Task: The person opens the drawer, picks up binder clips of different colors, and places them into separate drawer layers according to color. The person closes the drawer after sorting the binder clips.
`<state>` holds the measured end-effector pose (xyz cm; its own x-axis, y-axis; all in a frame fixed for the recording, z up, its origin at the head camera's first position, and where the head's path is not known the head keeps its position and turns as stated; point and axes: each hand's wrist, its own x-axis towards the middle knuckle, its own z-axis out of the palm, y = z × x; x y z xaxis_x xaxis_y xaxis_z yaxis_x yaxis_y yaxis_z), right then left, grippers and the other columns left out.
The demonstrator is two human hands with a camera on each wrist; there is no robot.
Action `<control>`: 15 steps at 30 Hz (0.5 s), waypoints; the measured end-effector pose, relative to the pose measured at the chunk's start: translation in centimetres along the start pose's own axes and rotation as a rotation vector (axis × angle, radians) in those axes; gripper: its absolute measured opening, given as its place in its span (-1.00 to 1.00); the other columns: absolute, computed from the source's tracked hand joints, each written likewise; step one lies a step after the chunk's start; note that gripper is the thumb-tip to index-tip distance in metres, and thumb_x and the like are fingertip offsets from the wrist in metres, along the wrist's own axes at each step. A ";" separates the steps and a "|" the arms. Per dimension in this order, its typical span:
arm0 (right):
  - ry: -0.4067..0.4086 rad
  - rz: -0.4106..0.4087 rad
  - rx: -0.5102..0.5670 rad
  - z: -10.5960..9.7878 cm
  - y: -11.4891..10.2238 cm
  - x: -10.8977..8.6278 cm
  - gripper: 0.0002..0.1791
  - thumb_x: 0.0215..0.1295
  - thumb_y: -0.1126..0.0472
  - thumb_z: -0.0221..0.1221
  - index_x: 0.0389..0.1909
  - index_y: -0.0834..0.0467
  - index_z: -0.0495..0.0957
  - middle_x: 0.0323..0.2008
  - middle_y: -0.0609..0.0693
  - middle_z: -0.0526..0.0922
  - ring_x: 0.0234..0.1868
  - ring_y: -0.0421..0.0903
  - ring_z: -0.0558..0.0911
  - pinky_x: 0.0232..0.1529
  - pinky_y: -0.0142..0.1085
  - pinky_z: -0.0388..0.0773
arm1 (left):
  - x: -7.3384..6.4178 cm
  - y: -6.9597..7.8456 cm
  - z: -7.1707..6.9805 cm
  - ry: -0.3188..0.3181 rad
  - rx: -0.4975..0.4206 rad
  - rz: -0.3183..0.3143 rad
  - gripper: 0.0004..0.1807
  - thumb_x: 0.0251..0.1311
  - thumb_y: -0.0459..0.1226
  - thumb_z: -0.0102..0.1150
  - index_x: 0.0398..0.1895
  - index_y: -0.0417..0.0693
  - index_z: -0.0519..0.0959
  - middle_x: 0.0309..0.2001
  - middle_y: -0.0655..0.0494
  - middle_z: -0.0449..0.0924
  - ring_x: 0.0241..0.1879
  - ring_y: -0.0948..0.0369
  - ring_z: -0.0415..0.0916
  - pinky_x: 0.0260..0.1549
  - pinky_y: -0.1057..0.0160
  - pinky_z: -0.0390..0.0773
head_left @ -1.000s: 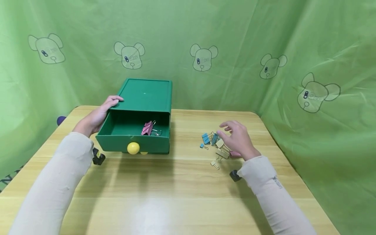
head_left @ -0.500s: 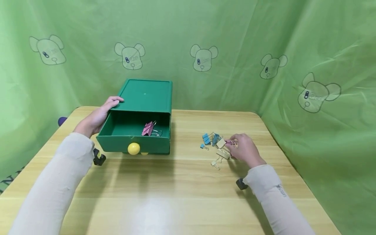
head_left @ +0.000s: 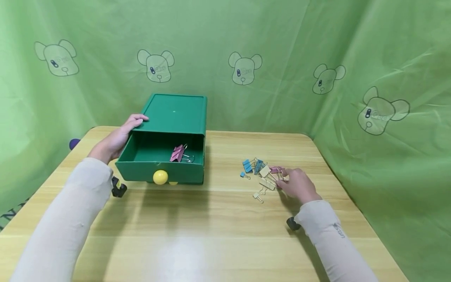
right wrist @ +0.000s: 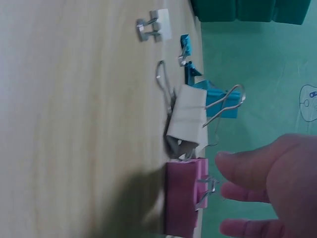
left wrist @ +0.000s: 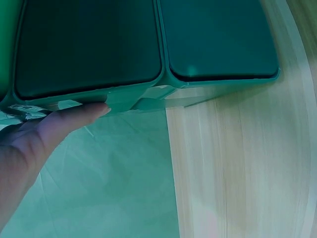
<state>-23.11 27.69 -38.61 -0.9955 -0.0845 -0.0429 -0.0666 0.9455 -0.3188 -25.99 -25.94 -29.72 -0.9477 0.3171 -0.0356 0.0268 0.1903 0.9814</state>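
Note:
In the head view a green drawer cabinet (head_left: 174, 113) stands at the back left with its drawer (head_left: 141, 171) pulled out. A pink binder clip (head_left: 177, 153) lies inside the drawer. My left hand (head_left: 118, 140) rests against the cabinet's left side, fingertips over the top edge; the left wrist view shows one straight digit (left wrist: 81, 115) along the side. At the clip pile, my right hand (head_left: 297, 185) hovers with thumb and fingers apart beside a pink binder clip (right wrist: 183, 196) and its wire handles. Cream binder clips (right wrist: 187, 113) lie next to it.
Blue binder clips (head_left: 248, 166) and a small cream one (head_left: 258, 197) belong to the same loose pile on the wooden table (head_left: 197, 243). A yellow knob (head_left: 160, 177) sticks out from the drawer front. A green curtain (head_left: 201, 47) surrounds the table's back and right.
My right hand came down onto the pile, touched the pink clips, then drew slightly back toward me and to the right. The left hand and the drawer have stayed still.

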 end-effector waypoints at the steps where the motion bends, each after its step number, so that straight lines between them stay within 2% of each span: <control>1: -0.007 0.002 -0.008 0.1 0.1 0.0 -0.47 0.31 0.07 0.21 0.15 0.36 0.47 0.02 0.42 0.48 -0.29 0.14 0.51 -0.30 -0.03 0.48 | 0.0 0.0 0.0 0.000 -0.002 0.001 -0.74 0.47 0.14 -0.38 0.13 0.54 0.19 0.45 -0.04 -0.39 0.25 -0.23 -0.04 -0.09 0.00 0.40; 6: -0.031 -0.011 -0.023 0.8 0.7 0.1 -0.58 0.34 0.08 0.18 0.01 0.35 0.53 -0.09 0.34 0.56 -0.10 0.23 0.53 -0.09 0.12 0.47 | 0.0 0.1 0.1 0.001 -0.008 0.000 -0.75 0.47 0.14 -0.38 0.13 0.53 0.19 0.45 -0.05 -0.38 0.24 -0.22 -0.03 -0.10 0.02 0.41; 10: -0.033 -0.032 -0.012 1.2 0.9 0.4 -0.63 0.32 0.11 0.19 -0.06 0.35 0.55 -0.21 0.24 0.61 -0.17 0.20 0.57 -0.11 0.10 0.49 | -0.1 0.1 0.1 0.001 -0.005 0.001 -0.75 0.47 0.14 -0.38 0.13 0.53 0.19 0.45 -0.06 -0.38 0.24 -0.23 -0.03 -0.09 0.01 0.41; 15: -0.013 -0.035 -0.001 1.5 0.9 0.6 -0.60 0.23 0.12 0.28 -0.08 0.36 0.56 -0.30 0.18 0.60 -0.24 0.13 0.56 -0.17 0.03 0.50 | 0.0 0.0 0.0 0.003 -0.008 0.000 -0.75 0.47 0.14 -0.38 0.12 0.54 0.19 0.44 -0.07 -0.37 0.23 -0.23 -0.03 -0.09 0.00 0.41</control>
<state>-23.64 28.08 -40.32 -0.9916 -0.1215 -0.0446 -0.1011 0.9423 -0.3192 -25.95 -25.91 -29.68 -0.9486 0.3147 -0.0348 0.0246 0.1828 0.9828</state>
